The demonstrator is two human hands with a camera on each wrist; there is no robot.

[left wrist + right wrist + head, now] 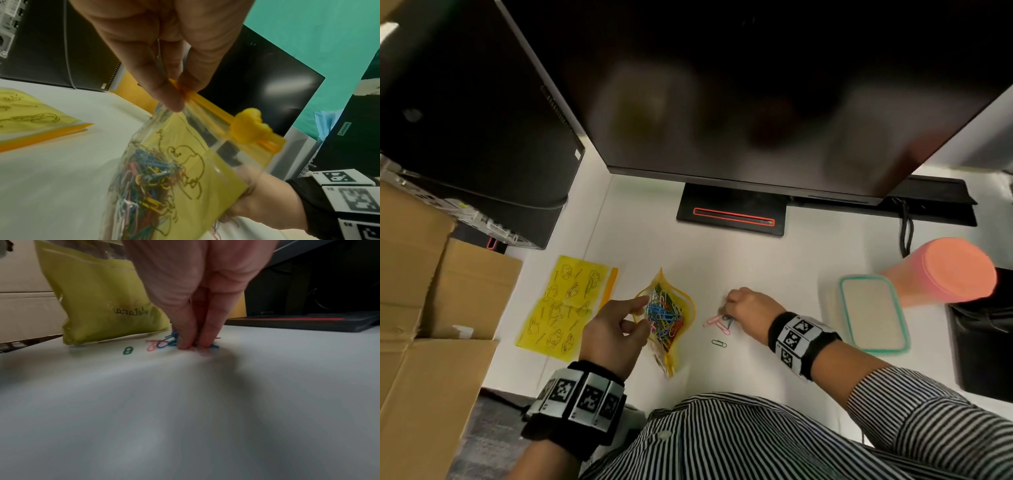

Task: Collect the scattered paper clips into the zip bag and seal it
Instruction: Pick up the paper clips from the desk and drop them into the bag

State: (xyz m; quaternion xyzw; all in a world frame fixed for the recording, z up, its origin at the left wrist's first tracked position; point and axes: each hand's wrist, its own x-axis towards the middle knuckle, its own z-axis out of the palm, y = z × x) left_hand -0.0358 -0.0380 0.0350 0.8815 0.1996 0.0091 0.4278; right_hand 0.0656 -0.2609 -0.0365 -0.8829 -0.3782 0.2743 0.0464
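The left hand [616, 325] pinches the top edge of the zip bag [666, 317] and holds it up, mouth wide, over the white table [756, 274]. It is full of colored clips. Just to its right, the right hand [748, 308] pinches a small bunch of paper clips [166, 342] on the table. A green clip [719, 343] lies alone, nearer.

Black monitor [722, 85] above white desk [756, 267]; lidded container [873, 315] beside pink tumbler [945, 270]; cardboard boxes [431, 308] left.
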